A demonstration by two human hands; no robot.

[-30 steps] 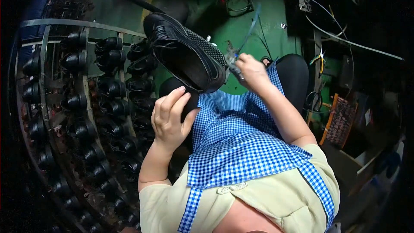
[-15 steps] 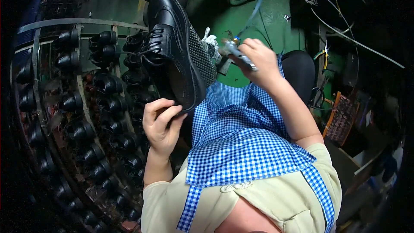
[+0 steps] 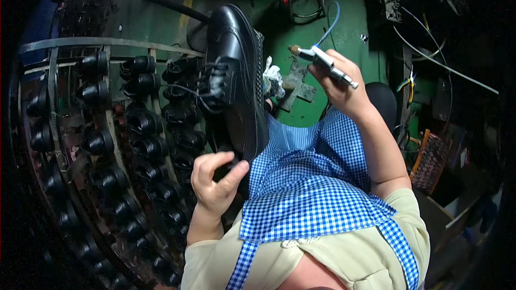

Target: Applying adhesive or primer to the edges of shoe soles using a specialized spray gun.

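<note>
My left hand (image 3: 215, 180) is open just below the heel of a large black lace-up shoe (image 3: 228, 80). Its thumb and fingers are parted, with the thumb tip beside the heel edge. The shoe points away from me, laces toward the left, and a strip of its textured sole shows along the right side. What bears the shoe from beneath is hidden. In my right hand (image 3: 344, 83) is a silver spray gun (image 3: 322, 60) with a brownish nozzle pointing left and a thin blue hose at its top. A gap separates the gun from the shoe.
A metal rack (image 3: 107, 43) with rows of black shoes (image 3: 142, 118) fills the left. Beyond the big shoe runs a dark bar (image 3: 166, 5). A crumpled whitish cloth (image 3: 273, 81) and a cross-shaped metal base (image 3: 298, 88) lie between shoe and gun. A stool (image 3: 306, 13) stands farther off.
My left fingers have come off the heel and spread. The shoe has rolled, showing less sole. My right hand has moved slightly right, turning the spray gun so its nozzle points left.
</note>
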